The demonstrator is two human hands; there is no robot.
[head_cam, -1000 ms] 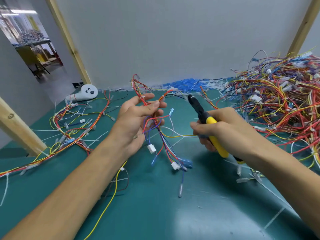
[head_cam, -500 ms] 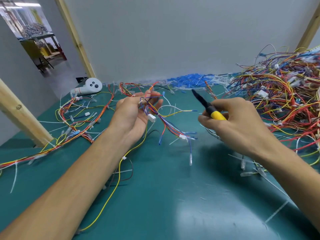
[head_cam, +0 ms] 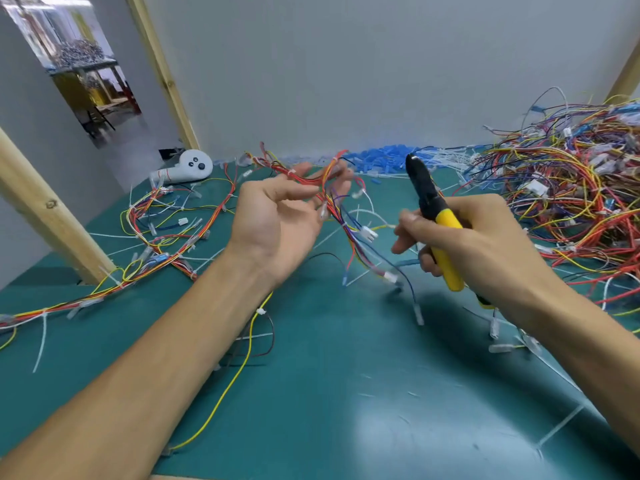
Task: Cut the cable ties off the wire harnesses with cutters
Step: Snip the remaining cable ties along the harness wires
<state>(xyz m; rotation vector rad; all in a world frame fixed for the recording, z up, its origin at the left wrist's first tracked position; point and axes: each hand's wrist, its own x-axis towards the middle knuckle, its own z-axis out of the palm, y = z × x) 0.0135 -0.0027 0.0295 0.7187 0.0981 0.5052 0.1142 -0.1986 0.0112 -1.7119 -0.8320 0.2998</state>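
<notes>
While left hand (head_cam: 277, 223) pinches dangling multicoloured wire harness (head_cam: 346, 230) | right hand (head_cam: 485, 244) grips yellow-handled, black-nosed cutters (head_cam: 445, 220)

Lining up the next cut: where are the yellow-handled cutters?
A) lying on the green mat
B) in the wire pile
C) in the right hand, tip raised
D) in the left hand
C: the right hand grips the cutters by the yellow handles, black tip raised; the left hand holds the wire harness.
</notes>
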